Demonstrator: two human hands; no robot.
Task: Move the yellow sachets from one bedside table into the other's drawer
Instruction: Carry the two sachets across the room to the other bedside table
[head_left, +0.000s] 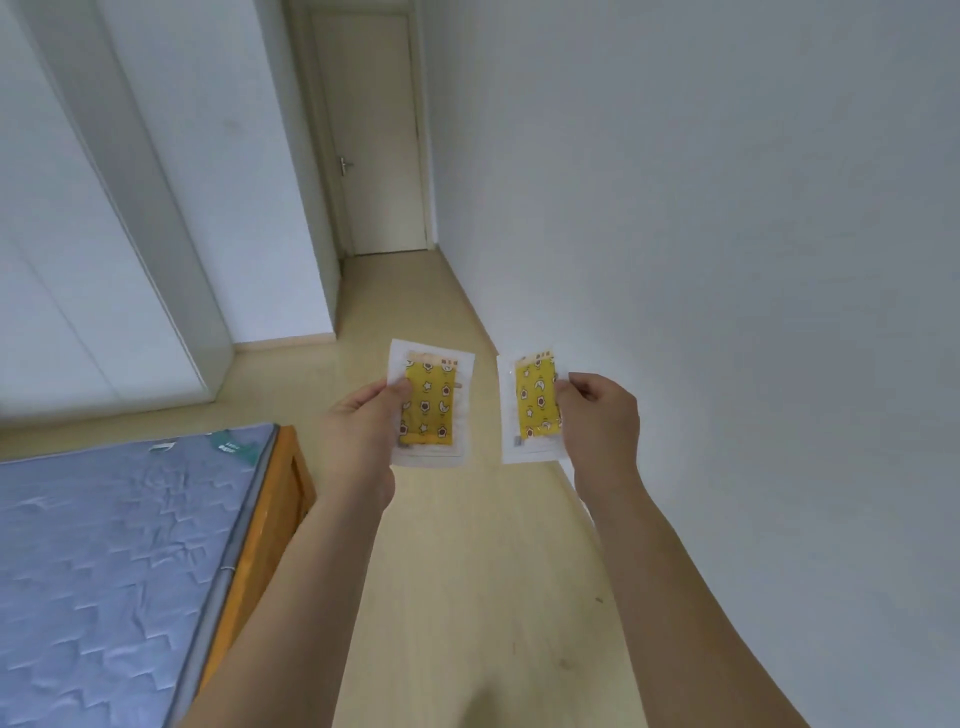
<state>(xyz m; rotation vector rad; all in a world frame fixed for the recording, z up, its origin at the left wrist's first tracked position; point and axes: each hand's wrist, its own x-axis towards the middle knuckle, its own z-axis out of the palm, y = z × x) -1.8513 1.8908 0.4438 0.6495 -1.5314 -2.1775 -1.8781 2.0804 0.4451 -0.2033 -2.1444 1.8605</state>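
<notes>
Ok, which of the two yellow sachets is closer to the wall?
The sachet in the right hand, the right-hand sachet. It hangs next to the white wall, while the left hand holds the other sachet on the bed's side.

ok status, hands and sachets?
Left hand pinches one yellow sachet, right hand the other sachet. Both held mid-air over floor. No bedside table in view. Path clear.

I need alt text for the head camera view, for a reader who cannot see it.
Two bare hands each hold up one yellow sachet: the left hand pinches the left sachet, the right hand the right sachet. Below lie a wooden floor, a blue mattress and, ahead, a closed door.
</notes>
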